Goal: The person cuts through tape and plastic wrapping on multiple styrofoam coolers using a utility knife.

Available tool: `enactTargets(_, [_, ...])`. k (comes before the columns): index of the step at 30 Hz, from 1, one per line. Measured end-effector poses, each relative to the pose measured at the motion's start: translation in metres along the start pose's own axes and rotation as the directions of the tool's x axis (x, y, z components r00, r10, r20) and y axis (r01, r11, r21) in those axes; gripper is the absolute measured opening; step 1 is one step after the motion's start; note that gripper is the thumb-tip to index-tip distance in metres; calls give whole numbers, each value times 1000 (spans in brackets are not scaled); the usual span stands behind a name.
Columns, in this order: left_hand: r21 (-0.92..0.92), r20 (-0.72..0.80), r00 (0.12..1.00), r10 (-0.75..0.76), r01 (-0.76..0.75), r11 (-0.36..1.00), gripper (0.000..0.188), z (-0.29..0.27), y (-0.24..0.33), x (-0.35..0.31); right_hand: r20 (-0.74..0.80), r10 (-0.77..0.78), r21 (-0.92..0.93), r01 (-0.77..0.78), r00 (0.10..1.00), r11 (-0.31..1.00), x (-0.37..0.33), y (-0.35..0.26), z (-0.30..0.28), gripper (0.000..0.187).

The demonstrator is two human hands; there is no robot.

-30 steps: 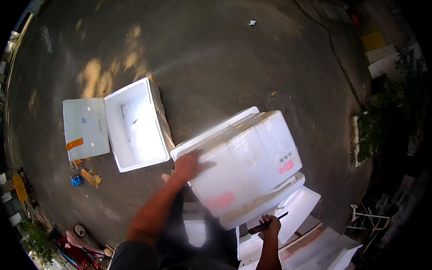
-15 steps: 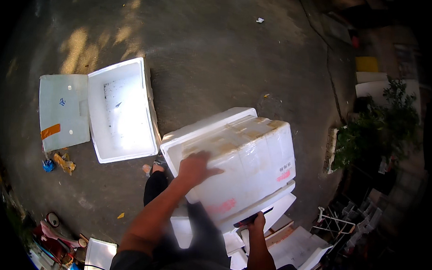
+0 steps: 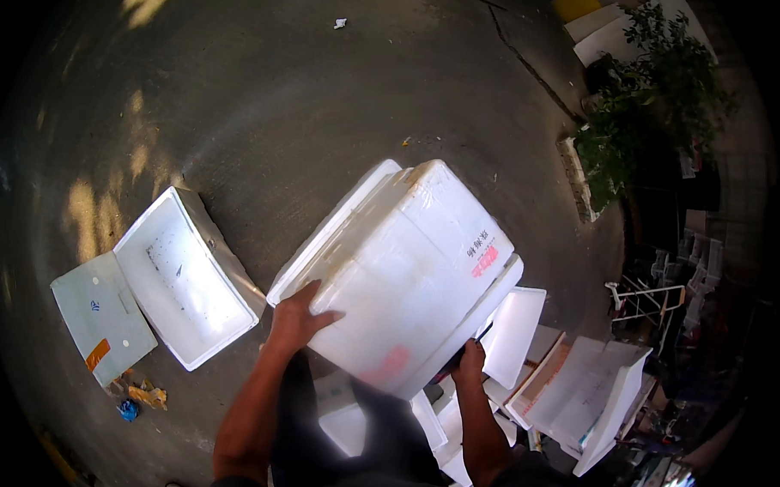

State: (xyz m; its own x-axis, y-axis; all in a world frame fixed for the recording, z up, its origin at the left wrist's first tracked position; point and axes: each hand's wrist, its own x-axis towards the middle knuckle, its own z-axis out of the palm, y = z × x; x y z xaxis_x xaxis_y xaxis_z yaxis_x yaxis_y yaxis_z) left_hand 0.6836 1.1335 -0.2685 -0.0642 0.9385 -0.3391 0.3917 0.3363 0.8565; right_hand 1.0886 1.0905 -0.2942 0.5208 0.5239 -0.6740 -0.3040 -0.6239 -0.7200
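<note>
A large white foam box [image 3: 415, 261], with tape over its sides and printing on it, stands tilted in front of me. Its lid-like rim lies along the far left side. My left hand [image 3: 296, 319] grips the box's near left edge, thumb spread on the taped side. By the lower right edge, my right hand [image 3: 469, 361] is closed round a slim dark tool [image 3: 485, 332]; most of it is hidden, so its exact kind cannot be told.
An open foam box [image 3: 187, 275] lies at the left, its greenish-white lid [image 3: 104, 319] beside it. Blue plastic scrap [image 3: 127, 409] is on the ground nearby. Foam pieces [image 3: 586, 396] pile up at the right, below a white metal rack [image 3: 650, 297] and a leafy plant [image 3: 635, 106].
The taped box has turned, its far end swinging left and its printed side facing me more. My left hand has shifted from the box's side to its edge. The whole view has rotated.
</note>
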Motion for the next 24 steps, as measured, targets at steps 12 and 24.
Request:
enactTargets(12, [-305,-130,989,66,-103,947,58,115,78,128,59,-330,4,330,942,944,136,-146,9,5])
enactTargets(24, [41,-163,977,-136,144,989,61,126,103,211,175,-42,119,22,984,993,113,-48,-30,14])
